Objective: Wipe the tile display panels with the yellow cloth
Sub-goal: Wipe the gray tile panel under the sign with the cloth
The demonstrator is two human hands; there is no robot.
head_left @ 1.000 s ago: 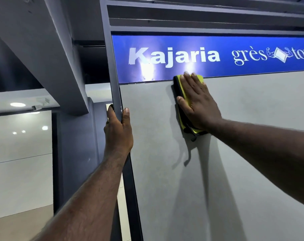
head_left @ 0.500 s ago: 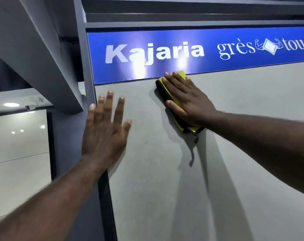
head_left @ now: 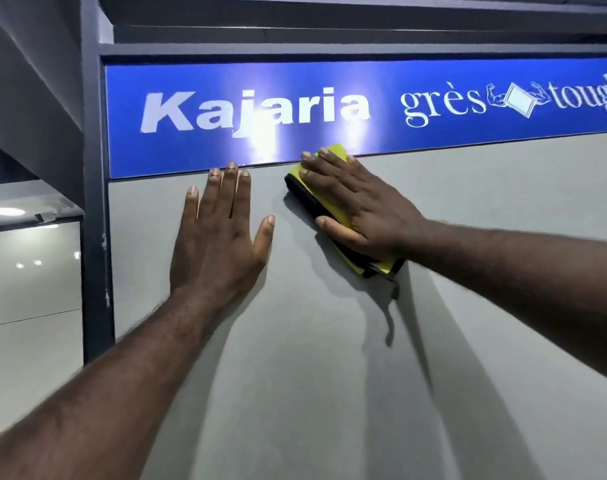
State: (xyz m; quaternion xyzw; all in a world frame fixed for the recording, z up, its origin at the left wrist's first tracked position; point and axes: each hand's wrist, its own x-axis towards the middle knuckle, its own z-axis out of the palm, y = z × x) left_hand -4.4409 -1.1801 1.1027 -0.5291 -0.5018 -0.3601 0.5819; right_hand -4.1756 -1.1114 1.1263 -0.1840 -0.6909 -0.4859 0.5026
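Our right hand (head_left: 361,209) presses the yellow cloth (head_left: 333,188) flat, fingers spread, against the grey tile panel (head_left: 330,375), its top corner overlapping the blue Kajaria sign (head_left: 295,109). Our left hand (head_left: 219,237) lies open just beside, fingertips touching the sign's lower edge. The dark frame post (head_left: 96,202) bounds the left; bare panel spreads below and right, cut off.

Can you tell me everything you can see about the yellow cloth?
The yellow cloth is bright yellow with a black edge and looks soft. It seems folded into a thick pad. It lies flat against the grey tile panel, tilted, with its top corner reaching the blue sign. The right hand lies spread over it, hiding the middle. A small black tag or loop hangs from the lower corner. The left hand is beside it, not touching.
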